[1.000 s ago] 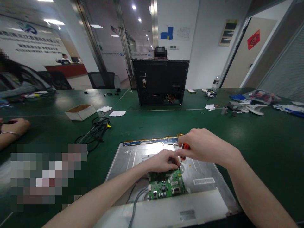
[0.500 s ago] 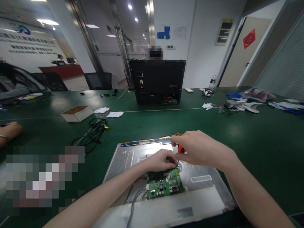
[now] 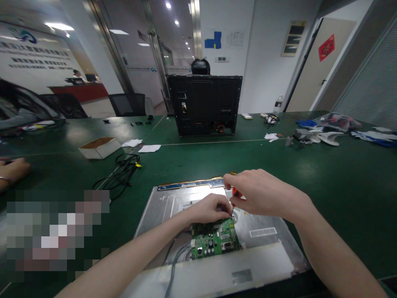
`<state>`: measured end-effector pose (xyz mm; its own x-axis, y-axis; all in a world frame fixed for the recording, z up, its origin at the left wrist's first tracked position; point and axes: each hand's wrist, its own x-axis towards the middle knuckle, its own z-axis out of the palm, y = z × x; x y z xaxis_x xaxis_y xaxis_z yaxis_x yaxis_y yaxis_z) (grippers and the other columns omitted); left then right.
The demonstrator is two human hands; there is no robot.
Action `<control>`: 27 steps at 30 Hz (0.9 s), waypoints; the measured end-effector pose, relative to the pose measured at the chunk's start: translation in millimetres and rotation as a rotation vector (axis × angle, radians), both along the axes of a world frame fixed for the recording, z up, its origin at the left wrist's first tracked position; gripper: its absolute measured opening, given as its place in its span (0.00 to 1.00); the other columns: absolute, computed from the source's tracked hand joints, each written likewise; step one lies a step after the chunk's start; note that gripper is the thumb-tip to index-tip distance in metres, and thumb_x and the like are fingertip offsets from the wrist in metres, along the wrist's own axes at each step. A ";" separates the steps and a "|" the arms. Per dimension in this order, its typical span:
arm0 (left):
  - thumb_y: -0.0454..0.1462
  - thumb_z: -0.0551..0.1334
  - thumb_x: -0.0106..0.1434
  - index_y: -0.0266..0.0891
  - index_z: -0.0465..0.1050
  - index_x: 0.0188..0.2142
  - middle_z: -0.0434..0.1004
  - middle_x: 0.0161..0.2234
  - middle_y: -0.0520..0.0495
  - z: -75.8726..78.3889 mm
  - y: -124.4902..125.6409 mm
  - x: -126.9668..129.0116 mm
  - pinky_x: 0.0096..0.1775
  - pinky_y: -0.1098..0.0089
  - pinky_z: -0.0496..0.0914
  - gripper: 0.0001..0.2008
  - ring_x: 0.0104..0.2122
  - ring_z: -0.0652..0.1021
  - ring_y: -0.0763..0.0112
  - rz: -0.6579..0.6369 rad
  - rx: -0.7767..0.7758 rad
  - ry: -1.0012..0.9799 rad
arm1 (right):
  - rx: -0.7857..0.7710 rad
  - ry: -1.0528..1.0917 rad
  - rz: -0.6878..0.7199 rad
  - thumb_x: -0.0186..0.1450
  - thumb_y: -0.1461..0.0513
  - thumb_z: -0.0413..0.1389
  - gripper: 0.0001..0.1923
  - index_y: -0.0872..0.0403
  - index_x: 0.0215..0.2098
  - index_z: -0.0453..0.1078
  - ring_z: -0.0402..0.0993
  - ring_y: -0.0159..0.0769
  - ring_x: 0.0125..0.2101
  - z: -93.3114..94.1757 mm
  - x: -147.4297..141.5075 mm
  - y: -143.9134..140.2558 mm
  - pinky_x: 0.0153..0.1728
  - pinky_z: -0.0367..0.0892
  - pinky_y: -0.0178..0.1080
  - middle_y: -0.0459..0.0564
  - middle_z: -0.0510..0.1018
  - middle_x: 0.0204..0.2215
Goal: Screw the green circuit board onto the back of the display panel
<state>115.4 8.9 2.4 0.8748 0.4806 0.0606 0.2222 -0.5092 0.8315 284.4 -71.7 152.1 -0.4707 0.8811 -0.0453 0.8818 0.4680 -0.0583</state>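
A flat metal monitor panel [image 3: 273, 244] lies back-up on the green table before me. A green circuit board [image 3: 215, 242] sits on its middle, with grey cables running toward me. My right hand [image 3: 263, 192] grips a small screwdriver with an orange handle [image 3: 235, 193], its tip down at the board's far right corner. My left hand [image 3: 207, 209] rests on the board's far edge, fingers pinched beside the screwdriver tip.
A black monitor shell [image 3: 204, 105] stands upright across the table, a person's head behind it. A cardboard box [image 3: 99, 147] and black cables [image 3: 124, 167] lie to the left. Another person's hand [image 3: 12, 169] rests at far left. Loose parts [image 3: 313, 136] lie far right.
Both hands stay at the board's far corner. The view has shifted slightly, so the panel sits a little further left and down.
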 end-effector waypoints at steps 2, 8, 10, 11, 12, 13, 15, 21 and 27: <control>0.28 0.66 0.55 0.36 0.78 0.30 0.79 0.30 0.51 0.1 -0.1 0.1 0.36 0.74 0.68 0.05 0.31 0.77 0.69 0.003 0.002 0.009 | -0.001 0.003 0.017 0.65 0.64 0.53 0.07 0.52 0.42 0.67 0.75 0.38 0.31 -0.5 1.9 -0.5 0.26 0.56 0.36 0.49 0.80 0.35; 0.28 0.65 0.56 0.36 0.78 0.31 0.79 0.29 0.51 0.2 -0.8 0.2 0.37 0.73 0.68 0.04 0.31 0.77 0.69 -0.003 -0.017 0.024 | 0.001 0.027 0.073 0.63 0.65 0.56 0.09 0.51 0.42 0.66 0.76 0.38 0.33 -1.6 2.6 -1.6 0.26 0.56 0.35 0.48 0.80 0.37; 0.28 0.65 0.56 0.36 0.78 0.31 0.79 0.30 0.51 0.0 -1.1 0.1 0.37 0.73 0.69 0.04 0.32 0.77 0.68 -0.005 -0.031 0.006 | 0.006 0.012 0.031 0.63 0.63 0.58 0.09 0.51 0.42 0.67 0.76 0.40 0.33 -0.5 0.7 -1.6 0.26 0.56 0.36 0.48 0.80 0.36; 0.28 0.65 0.56 0.35 0.78 0.32 0.79 0.30 0.51 -0.1 -1.2 0.1 0.37 0.73 0.69 0.05 0.32 0.77 0.68 -0.010 -0.044 -0.004 | 0.014 -0.006 -0.004 0.65 0.61 0.58 0.08 0.51 0.42 0.68 0.77 0.40 0.32 0.3 -0.4 -1.5 0.26 0.56 0.36 0.48 0.80 0.34; 0.27 0.65 0.56 0.35 0.77 0.32 0.79 0.30 0.51 -0.2 -1.3 0.1 0.37 0.73 0.69 0.05 0.32 0.77 0.68 -0.016 -0.059 -0.012 | 0.024 -0.028 -0.038 0.66 0.60 0.57 0.07 0.52 0.42 0.69 0.77 0.41 0.32 1.2 -1.4 -1.2 0.25 0.56 0.36 0.49 0.80 0.32; 0.27 0.64 0.56 0.35 0.77 0.32 0.79 0.30 0.50 -0.2 -1.3 0.1 0.37 0.73 0.69 0.05 0.32 0.77 0.69 -0.021 -0.071 -0.019 | 0.035 -0.051 -0.064 0.67 0.58 0.56 0.07 0.52 0.41 0.69 0.77 0.42 0.31 2.0 -2.4 -0.8 0.25 0.56 0.36 0.50 0.80 0.31; 0.26 0.64 0.56 0.35 0.77 0.31 0.79 0.30 0.51 -0.2 -1.3 0.1 0.37 0.73 0.70 0.05 0.31 0.77 0.69 -0.028 -0.077 -0.026 | 0.041 -0.077 -0.074 0.69 0.58 0.54 0.07 0.52 0.40 0.71 0.78 0.42 0.30 3.4 -3.8 -0.2 0.24 0.55 0.36 0.50 0.80 0.29; 0.28 0.65 0.56 0.36 0.78 0.33 0.80 0.32 0.49 -0.9 0.2 -0.6 0.38 0.72 0.70 0.05 0.35 0.78 0.66 -0.030 -0.021 0.006 | 0.013 -0.014 0.001 0.68 0.61 0.53 0.05 0.52 0.42 0.69 0.77 0.40 0.30 3.3 -3.8 -3.0 0.25 0.55 0.36 0.49 0.81 0.33; 0.30 0.66 0.57 0.36 0.78 0.33 0.81 0.33 0.49 -1.7 0.1 -1.1 0.39 0.71 0.70 0.04 0.35 0.78 0.66 -0.012 0.039 0.016 | 0.023 0.009 0.031 0.66 0.65 0.53 0.04 0.53 0.40 0.65 0.76 0.38 0.30 1.2 1.0 -5.0 0.24 0.53 0.37 0.49 0.80 0.34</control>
